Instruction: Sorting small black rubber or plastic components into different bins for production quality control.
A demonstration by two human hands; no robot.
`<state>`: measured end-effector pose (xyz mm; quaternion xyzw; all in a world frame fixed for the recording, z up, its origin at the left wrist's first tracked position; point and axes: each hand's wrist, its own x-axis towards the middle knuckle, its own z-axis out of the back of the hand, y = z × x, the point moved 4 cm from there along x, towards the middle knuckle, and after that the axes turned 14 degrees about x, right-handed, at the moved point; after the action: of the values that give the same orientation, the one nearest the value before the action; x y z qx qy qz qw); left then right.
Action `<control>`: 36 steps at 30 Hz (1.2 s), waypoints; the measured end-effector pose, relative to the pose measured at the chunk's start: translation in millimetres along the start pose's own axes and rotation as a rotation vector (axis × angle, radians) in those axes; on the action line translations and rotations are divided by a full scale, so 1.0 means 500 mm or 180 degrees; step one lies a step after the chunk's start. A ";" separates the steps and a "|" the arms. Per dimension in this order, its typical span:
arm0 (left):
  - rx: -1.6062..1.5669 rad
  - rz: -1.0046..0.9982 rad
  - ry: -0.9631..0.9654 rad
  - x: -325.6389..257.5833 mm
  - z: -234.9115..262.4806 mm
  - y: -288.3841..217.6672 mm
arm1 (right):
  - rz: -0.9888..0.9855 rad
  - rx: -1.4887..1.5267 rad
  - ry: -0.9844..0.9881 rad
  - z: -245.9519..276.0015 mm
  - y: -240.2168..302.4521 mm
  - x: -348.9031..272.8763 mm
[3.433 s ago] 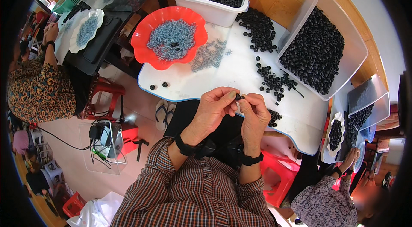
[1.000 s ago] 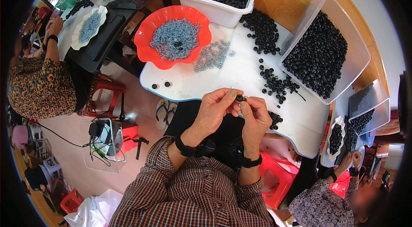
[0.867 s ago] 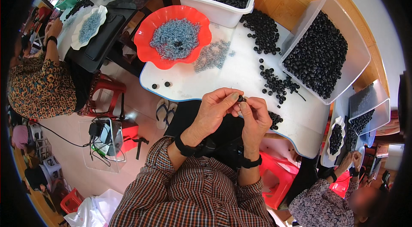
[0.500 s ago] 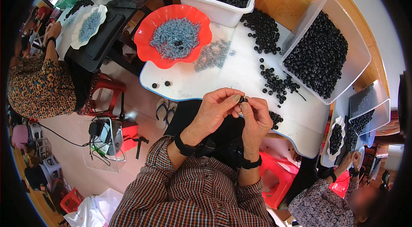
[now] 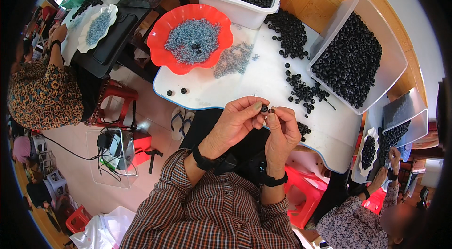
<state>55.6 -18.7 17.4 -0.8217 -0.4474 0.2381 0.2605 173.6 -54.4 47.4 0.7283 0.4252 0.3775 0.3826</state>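
Observation:
Above the table's front edge, my left hand (image 5: 238, 119) pinches a small round black piece (image 5: 264, 108) between thumb and fingertips. Close beside it, my right hand (image 5: 281, 131) has thumb and fingers closed on a tiny piece (image 5: 271, 111), dark and partly hidden by the fingertips. Whether the two pieces touch, I cannot tell. A red wavy-rimmed plate (image 5: 157, 44) holds many small translucent bluish pieces (image 5: 188, 39) and a few black ones. More translucent pieces (image 5: 234, 59) lie beside it. Loose black pieces (image 5: 287, 32) are spread on the table's right half.
A white tub (image 5: 235, 11) of black pieces stands at the back of the white table (image 5: 212, 91). At right, a clear bin (image 5: 325, 44) full of black pieces lies tilted. Other people work at left (image 5: 44, 89) and lower right (image 5: 355, 223). Red stools (image 5: 303, 192) stand nearby.
My fingertips have shifted slightly apart, so the black piece in my left hand shows more fully. At lower right, the other person's hand has lifted toward their bin.

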 end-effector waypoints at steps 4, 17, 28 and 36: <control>0.0026 -0.0116 0.0041 0.001 0.001 0.001 | 0.0030 -0.0123 0.0003 0.003 -0.003 -0.001; 0.0598 -0.0273 -0.0286 -0.012 -0.012 -0.013 | 0.0027 -0.0105 -0.0033 -0.001 -0.003 -0.001; 0.0737 -0.0263 -0.0311 -0.017 -0.016 -0.019 | 0.0114 -0.0251 0.0040 -0.006 0.002 -0.004; 0.0254 -0.0188 -0.0173 -0.013 -0.009 -0.012 | 0.0338 -0.0566 0.0188 -0.014 0.012 -0.005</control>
<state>51.5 -22.4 25.7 -0.7903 -0.4685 0.2702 0.2878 168.7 -57.0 55.2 0.7015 0.3618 0.4548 0.4125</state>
